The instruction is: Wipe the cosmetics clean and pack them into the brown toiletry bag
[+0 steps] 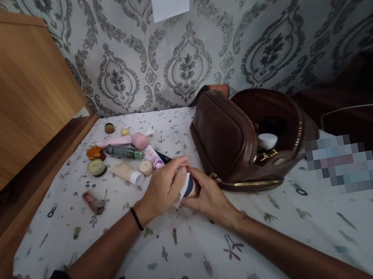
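Observation:
Both hands meet over the table, in front of the bag. In my right hand (pixel 215 199) is a small round container with a dark blue band (pixel 190 188), fingers curled round its right side. My left hand (pixel 162 184) is closed over its left side, with a white, thin, tissue-like piece (pixel 181 189) showing under the fingers. Part of the container is hidden by the fingers. Just beyond my left hand lie a white and purple tube (pixel 154 157), a small cream-coloured jar (pixel 146 168) and a beige tube with a white cap (pixel 126 173).
A brown leather bag (pixel 220 128) stands unzipped at right, a white-lidded jar (pixel 267 140) inside. At left lie a green-capped bottle (pixel 123 151), pink sponge (pixel 140 140), amber jar (pixel 95 153), green jar (pixel 96 168) and reddish small box (pixel 93 202). A wooden panel (pixel 8 70) borders the left.

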The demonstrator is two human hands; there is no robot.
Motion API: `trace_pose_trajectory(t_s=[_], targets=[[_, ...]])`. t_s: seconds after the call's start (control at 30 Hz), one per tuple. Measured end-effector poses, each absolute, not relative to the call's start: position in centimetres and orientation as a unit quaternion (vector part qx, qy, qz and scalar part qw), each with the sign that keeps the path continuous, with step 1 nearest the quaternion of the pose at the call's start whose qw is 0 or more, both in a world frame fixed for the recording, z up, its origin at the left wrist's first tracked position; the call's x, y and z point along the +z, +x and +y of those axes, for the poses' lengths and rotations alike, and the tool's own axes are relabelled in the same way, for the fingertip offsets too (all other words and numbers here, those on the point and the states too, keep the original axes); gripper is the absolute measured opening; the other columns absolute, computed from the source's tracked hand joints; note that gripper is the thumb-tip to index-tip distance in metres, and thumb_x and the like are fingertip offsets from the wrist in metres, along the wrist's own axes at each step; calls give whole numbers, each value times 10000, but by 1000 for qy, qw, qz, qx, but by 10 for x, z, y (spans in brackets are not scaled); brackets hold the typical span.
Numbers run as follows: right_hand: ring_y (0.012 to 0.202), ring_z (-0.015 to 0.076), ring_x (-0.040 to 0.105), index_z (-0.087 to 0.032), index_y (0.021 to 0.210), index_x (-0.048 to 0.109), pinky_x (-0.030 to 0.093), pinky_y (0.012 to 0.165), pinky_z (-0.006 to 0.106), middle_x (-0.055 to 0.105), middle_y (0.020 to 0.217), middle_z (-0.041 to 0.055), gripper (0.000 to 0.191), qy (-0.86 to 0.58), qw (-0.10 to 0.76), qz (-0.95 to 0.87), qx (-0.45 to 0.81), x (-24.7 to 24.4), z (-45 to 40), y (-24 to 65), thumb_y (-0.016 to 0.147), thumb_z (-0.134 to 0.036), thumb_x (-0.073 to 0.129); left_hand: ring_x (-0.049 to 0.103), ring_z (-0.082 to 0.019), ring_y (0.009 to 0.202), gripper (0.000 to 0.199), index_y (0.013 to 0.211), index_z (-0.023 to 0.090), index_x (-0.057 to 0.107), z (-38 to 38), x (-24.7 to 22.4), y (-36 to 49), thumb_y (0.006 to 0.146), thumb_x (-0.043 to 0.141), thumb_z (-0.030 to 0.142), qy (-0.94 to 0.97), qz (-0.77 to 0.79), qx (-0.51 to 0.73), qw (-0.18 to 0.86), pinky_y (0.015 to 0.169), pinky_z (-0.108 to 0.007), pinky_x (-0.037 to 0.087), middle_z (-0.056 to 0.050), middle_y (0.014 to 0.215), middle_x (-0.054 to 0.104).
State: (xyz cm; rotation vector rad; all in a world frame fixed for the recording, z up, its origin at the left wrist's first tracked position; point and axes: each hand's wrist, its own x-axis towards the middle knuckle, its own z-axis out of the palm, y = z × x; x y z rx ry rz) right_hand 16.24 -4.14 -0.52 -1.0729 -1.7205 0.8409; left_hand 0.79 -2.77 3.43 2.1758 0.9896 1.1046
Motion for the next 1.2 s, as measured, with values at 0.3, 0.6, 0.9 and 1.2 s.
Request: trace_pose_trajectory(t_s=[0.3,0.6,0.9,1.2], targets=[[1168,304,590,-236,1176,621,444,1040,458,635,1226,90,613,-380,479,-669,422,-2,-44,160,634,-370,875,683,-206,896,231,1068,189,597,-17,32,5,939,461,324,610,415,457,496,834,-319,508,-51,920,740],[754,159,624,-259,1118,577,557,646,298,632,932,-9,536,-346,495,-478,638,3,-46,156,700,-477,833,620,-222,931,368,1028,197,638,-23,30,12,988,378,455,658,433,455,416,872,-345,498,-47,932,664],[804,159,634,-257,974,616,558,772,321,664,902,-22,352,-295,510,-388,709,12,-46,154,720,-429,789,474,-243,1348,420,1334,226,374,-22,19,12,942,433,364,681,392,476,395,1160,-471,355,-126,1390,517],[987,210,671,-285,1118,582,561,884,389,695,1078,15,439,-293,539,-384,690,11,-44,154,722,-363,754,419,-241,1401,561,1275,223,390,-19,20,5,734,509,131,674,349,491,427,1186,-459,322,-115,1427,472]])
